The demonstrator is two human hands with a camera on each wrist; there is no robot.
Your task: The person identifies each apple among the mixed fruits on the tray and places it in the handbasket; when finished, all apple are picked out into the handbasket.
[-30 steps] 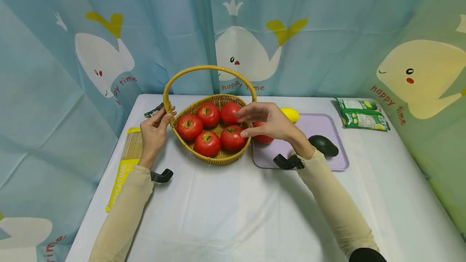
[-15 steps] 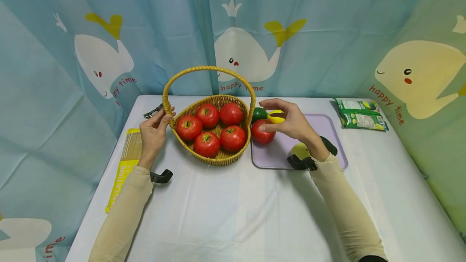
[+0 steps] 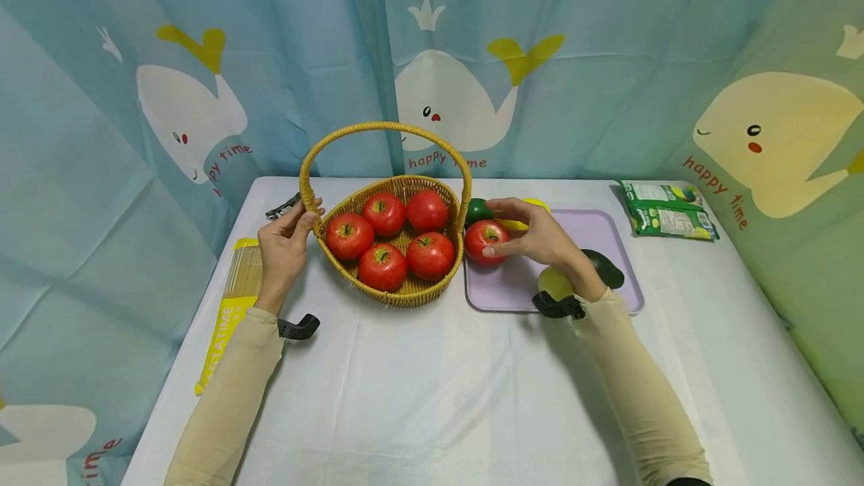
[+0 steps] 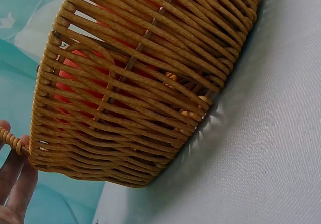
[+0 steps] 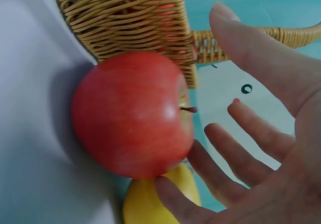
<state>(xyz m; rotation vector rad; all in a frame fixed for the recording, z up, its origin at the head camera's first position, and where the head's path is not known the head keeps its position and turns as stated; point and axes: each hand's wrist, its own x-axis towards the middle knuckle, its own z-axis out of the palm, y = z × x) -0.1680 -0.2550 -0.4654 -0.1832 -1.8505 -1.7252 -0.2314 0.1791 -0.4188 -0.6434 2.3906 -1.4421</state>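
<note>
A wicker basket (image 3: 408, 297) with a tall arched handle holds several red apples (image 3: 382, 267). My left hand (image 3: 283, 246) pinches the handle's left foot at the rim; the left wrist view shows its fingers (image 4: 22, 189) there beside the woven wall. One more red apple (image 3: 482, 243) sits on the lilac tray (image 3: 610, 235), close to the basket's right side. My right hand (image 3: 540, 237) is around this apple with thumb and fingers spread. In the right wrist view the fingers stand apart near the apple's stem side, and a yellow fruit (image 5: 153, 201) lies below it.
The tray also bears a dark green avocado (image 3: 604, 268), a pale yellow-green round fruit (image 3: 555, 283) and a green fruit (image 3: 478, 211) at its far left. Two green packets (image 3: 675, 212) lie back right. A yellow pasta bag (image 3: 236, 306) and a small black packet (image 3: 283, 207) lie left.
My right hand has moved right, from above the basket's apples to the apple on the tray, and lowered around it. The left hand keeps its place on the handle.
</note>
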